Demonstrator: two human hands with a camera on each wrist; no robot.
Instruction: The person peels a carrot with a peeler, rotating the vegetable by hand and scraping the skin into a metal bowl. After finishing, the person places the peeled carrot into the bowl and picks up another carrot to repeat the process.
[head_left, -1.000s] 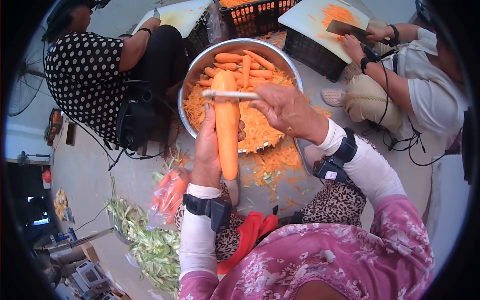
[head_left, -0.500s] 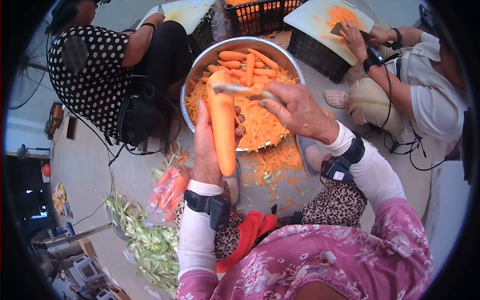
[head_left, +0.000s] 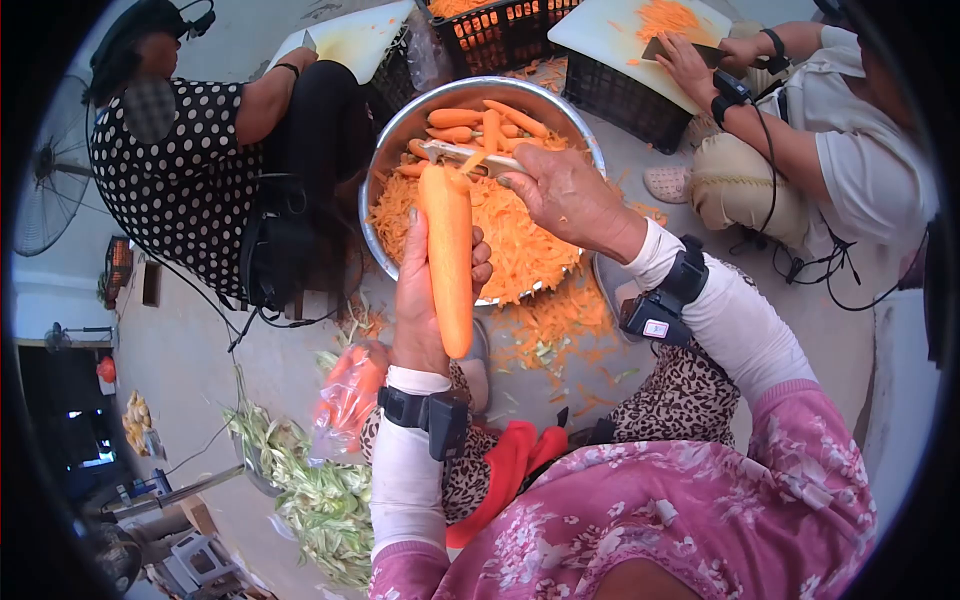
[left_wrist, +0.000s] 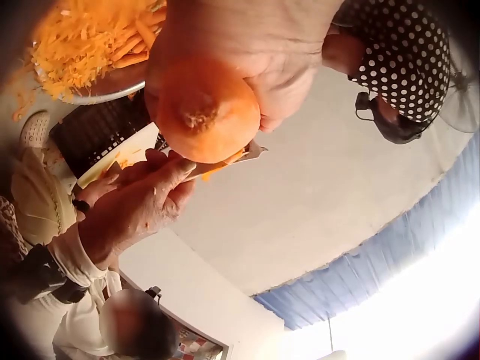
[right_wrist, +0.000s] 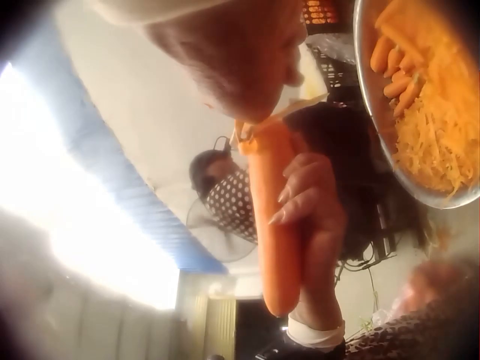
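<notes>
My left hand [head_left: 418,300] grips a large peeled carrot [head_left: 449,265], its thick end up and its tapered end down toward me. In the right wrist view, the left fingers wrap round the side of this carrot [right_wrist: 276,217]. My right hand [head_left: 580,200] holds a peeler [head_left: 445,151] at the carrot's thick end, with a strip of orange at its blade. Behind both hands, a metal basin [head_left: 392,145] holds carrot shreds [head_left: 520,250] and several whole carrots [head_left: 455,117]. In the left wrist view, the carrot's end [left_wrist: 206,112] partly covers the peeler.
Two people sit across from me at white cutting boards [head_left: 585,35] on black crates [head_left: 620,105]; one hand there holds a knife [head_left: 655,48]. A plastic bag of carrots [head_left: 350,395] and a heap of pale green leaves [head_left: 325,510] lie at left. Peelings [head_left: 555,335] litter the floor.
My right hand with the peeler has moved up along the carrot to its thick end and slightly left. The left hand keeps its grip on the carrot.
</notes>
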